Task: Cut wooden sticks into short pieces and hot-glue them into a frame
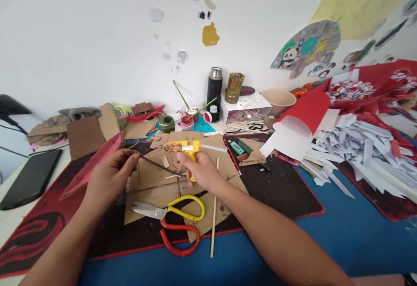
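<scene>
My right hand (195,166) is wrapped round the handle of a yellow glue gun (182,146), whose nozzle points left; a clear glue stick (213,148) sticks out at its back. My left hand (122,166) pinches the end of a thin dark cord (159,165) near the nozzle, and the cord runs right beneath the gun. Below both hands lie pieces of brown cardboard (146,190) with small wooden sticks (166,162) on them. Scissors (159,211) with one yellow and one red handle lie open in front, left of a long wooden stick (214,216).
Paint jars (167,123), a black thermos (215,88), a white box (246,108) and a bowl (279,99) stand along the wall. Paper strips (361,147) pile up at the right. A black phone (31,177) lies far left, beside a pink-red piece (94,164).
</scene>
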`<state>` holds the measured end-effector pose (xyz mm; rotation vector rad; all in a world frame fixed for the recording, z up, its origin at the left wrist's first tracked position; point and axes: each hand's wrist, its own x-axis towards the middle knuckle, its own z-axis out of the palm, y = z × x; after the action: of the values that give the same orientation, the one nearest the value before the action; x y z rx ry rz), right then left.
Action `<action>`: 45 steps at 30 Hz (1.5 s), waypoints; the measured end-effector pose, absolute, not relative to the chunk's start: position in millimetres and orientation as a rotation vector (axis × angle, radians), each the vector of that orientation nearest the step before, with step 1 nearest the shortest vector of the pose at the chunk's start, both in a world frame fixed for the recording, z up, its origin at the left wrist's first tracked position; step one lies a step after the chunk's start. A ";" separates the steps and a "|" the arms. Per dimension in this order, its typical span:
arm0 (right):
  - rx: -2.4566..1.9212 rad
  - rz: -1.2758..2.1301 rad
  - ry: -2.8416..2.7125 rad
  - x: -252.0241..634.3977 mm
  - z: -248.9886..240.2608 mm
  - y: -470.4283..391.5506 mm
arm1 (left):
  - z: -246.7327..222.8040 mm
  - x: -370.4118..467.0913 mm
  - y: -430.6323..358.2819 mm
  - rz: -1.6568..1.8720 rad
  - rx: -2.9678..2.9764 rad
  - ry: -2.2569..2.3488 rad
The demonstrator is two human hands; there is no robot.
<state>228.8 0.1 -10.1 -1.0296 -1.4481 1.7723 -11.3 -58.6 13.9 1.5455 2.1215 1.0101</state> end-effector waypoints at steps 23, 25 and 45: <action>-0.932 1.820 -1.237 232.4 -8.2 -0.3 | 9.9 -16.7 -66.0 0.884 1.703 2.128; -0.929 1.819 -1.194 232.2 -5.7 -0.5 | 7.6 -15.6 -66.5 0.901 1.728 2.096; -0.895 1.687 -0.988 239.2 3.6 17.2 | -15.0 27.3 -65.4 0.471 2.213 1.773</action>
<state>239.2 17.2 3.6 -0.8948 -0.9881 1.6873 27.3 -65.4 -15.0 2.2128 1.7728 0.4707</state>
